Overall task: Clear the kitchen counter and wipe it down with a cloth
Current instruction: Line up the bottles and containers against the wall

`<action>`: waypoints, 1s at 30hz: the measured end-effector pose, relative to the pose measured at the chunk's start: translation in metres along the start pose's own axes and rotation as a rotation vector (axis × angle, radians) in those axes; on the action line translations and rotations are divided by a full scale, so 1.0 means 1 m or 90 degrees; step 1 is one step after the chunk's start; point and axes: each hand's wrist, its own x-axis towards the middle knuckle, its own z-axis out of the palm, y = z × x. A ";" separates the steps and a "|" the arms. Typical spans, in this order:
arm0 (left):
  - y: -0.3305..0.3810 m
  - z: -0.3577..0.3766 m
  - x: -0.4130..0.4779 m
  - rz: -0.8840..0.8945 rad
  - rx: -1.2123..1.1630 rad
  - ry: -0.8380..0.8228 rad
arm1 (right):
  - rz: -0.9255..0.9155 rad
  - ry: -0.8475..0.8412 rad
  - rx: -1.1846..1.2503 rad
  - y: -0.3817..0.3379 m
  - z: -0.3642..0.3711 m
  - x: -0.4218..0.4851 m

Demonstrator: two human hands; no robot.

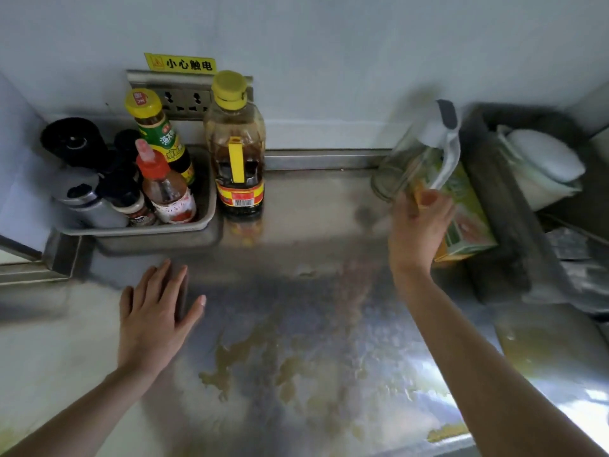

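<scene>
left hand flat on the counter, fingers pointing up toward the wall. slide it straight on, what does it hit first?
Probably the metal tray of condiment bottles: the left hand points up and slightly right, toward the tray's front edge. Bare counter lies between; depth is hard to judge.

Left hand (155, 319) laid flat, fingers spread, on steel desk (306, 225). Blurred clear oil dispenser (418, 153) gripped low by right hand (417, 230), tilted, beside green-yellow carton (468, 225). Yellowish smears (237, 361) seen on desk. Large oil bottle (237, 150) stood just beside metal tray (197, 225) filled with condiment bottles (164, 186).
</scene>
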 end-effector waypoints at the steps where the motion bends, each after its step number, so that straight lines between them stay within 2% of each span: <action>1: 0.001 0.000 0.000 -0.003 -0.003 0.003 | 0.031 0.025 -0.014 0.005 -0.006 0.015; 3: 0.000 0.000 -0.001 -0.003 -0.008 0.007 | 0.065 0.029 -0.043 0.009 -0.011 0.038; 13: 0.000 0.000 0.000 -0.013 0.000 0.005 | -0.022 -0.038 -0.073 0.005 0.010 0.074; 18: -0.001 -0.001 -0.001 -0.013 -0.003 -0.001 | -0.111 -0.079 -0.091 -0.009 0.025 0.038; 23: -0.001 -0.001 0.000 -0.011 -0.004 -0.002 | -0.143 -0.151 0.002 -0.031 0.048 -0.015; 30: -0.003 0.000 0.000 -0.004 -0.001 -0.001 | -0.229 -0.204 0.010 -0.057 0.081 -0.039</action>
